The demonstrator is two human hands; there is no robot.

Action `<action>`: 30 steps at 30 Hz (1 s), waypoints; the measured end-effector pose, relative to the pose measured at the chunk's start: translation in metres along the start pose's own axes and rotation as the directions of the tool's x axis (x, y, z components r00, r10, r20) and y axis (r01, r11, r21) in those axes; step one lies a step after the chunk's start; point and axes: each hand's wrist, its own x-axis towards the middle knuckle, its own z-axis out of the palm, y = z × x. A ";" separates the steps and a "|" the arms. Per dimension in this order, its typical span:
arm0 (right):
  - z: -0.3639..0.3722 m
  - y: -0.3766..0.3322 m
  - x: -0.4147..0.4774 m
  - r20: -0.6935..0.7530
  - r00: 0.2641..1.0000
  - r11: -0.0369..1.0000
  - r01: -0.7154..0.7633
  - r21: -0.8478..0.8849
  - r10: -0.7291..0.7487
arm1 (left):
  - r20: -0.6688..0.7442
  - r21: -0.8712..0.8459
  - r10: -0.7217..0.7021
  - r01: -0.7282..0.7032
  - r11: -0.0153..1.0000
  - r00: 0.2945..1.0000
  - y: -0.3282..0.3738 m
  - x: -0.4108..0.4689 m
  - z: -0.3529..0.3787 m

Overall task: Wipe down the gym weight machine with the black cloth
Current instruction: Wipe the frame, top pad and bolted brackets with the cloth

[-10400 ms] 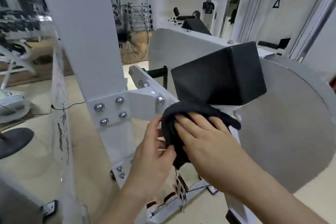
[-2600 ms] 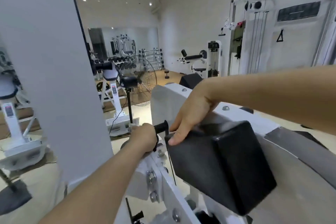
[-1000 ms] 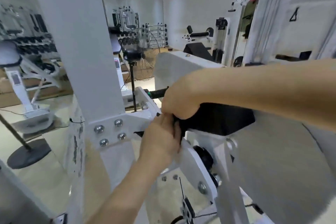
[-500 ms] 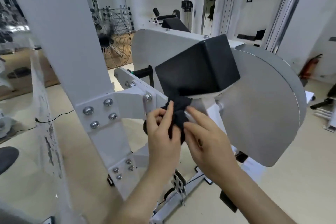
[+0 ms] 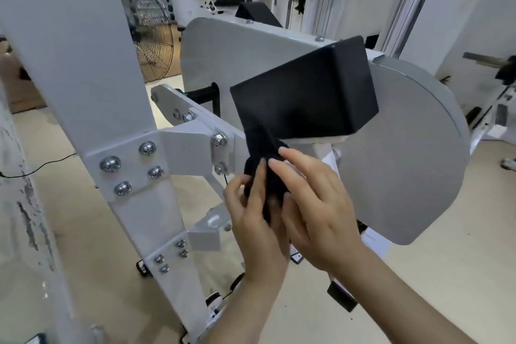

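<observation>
Black cloth (image 5: 263,160): bunched between both hands, at black pad's (image 5: 304,95) lower corner.
Left hand (image 5: 257,220): fingers curled round it.
Right hand (image 5: 315,212): pinching it.
Room: white weight machine (image 5: 83,64), beige floor (image 5: 435,274).

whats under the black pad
The black cloth is bunched below the pad, at its lower left corner, held by the left hand and right hand. A white mount shows further right; cloth and hands cover the rest.
</observation>
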 end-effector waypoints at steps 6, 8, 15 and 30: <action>-0.003 0.011 -0.010 -0.028 1.000 0.993 -0.005 0.116 0.008 | 0.099 0.164 0.276 -0.289 0.943 0.956 -0.005 -0.004 -0.015; -0.001 0.013 -0.017 -0.092 0.995 0.994 -0.040 0.098 0.049 | 0.047 0.283 0.329 -0.328 0.901 0.943 -0.009 0.018 -0.017; -0.013 0.014 -0.041 -0.271 0.905 0.921 -0.244 0.302 0.329 | 0.159 0.312 0.394 -0.425 0.850 0.905 -0.012 -0.042 0.005; -0.036 0.057 -0.050 0.090 0.936 0.904 -0.351 0.242 0.340 | 0.697 0.694 0.458 -0.679 -0.240 0.551 0.045 -0.016 0.055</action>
